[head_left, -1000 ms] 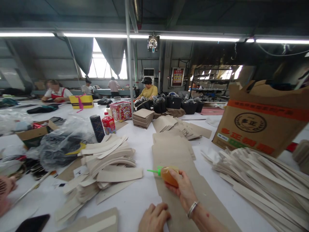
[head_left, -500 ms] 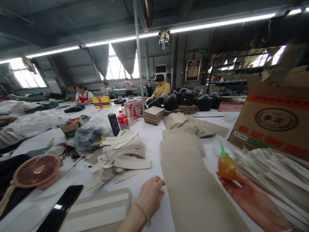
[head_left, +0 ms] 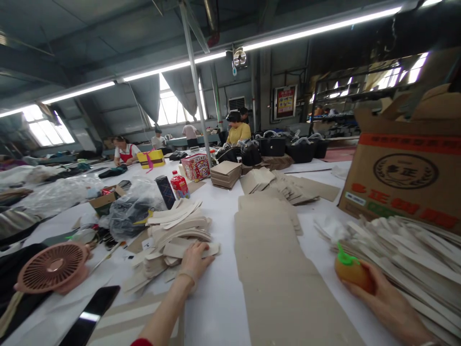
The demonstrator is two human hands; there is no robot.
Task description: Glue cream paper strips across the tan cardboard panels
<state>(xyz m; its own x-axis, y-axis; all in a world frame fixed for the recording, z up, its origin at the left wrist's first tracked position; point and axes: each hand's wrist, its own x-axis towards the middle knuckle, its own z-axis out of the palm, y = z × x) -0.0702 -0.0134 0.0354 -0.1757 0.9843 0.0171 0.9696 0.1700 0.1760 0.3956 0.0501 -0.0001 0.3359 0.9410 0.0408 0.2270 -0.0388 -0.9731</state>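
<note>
My left hand (head_left: 195,262) lies over the right end of a curved cardboard strip (head_left: 176,247) on a loose pile. Its thumb is apart from the fingers, which touch the strip; no lift shows. My right hand (head_left: 391,300) is closed around a squeeze bottle (head_left: 355,275) of amber liquid with a green nozzle top, tilted left. Between the hands runs a long row of overlapping grey-brown cardboard sheets (head_left: 284,288). At the lower left, a cardboard panel (head_left: 126,319) with pale strips across it lies partly under my left forearm.
A large carton (head_left: 399,178) stands at the right behind a heap of pale strips (head_left: 403,254). To the left are a pink fan (head_left: 54,266), a black phone (head_left: 90,315) and a plastic bag (head_left: 133,206). Stacked cardboard (head_left: 226,174) and black bags (head_left: 272,146) sit farther back; co-workers sit beyond.
My left hand has moved forward and left from the bare table onto the strip pile. My right hand has turned the bottle, and its green nozzle now tips left. The view has shifted slightly.
</note>
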